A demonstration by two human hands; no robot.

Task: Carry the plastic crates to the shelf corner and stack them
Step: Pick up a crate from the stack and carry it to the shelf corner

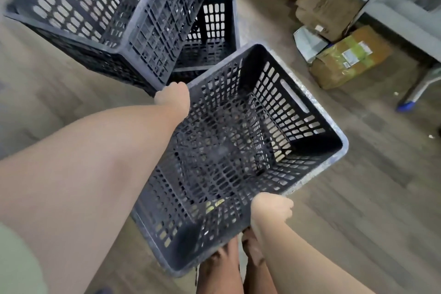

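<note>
Near the middle, both hands — left hand (175,96) and right hand (272,207) — clamp opposite rims of a dark lattice crate (238,150) (tilted), open wood-look floor (358,198) right, stacked crates (107,19) far-left.

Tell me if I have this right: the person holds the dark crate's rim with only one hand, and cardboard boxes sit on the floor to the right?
Not quite. The head view shows both hands on the crate rim: left hand and right hand. The cardboard boxes are on the floor at right.
</note>
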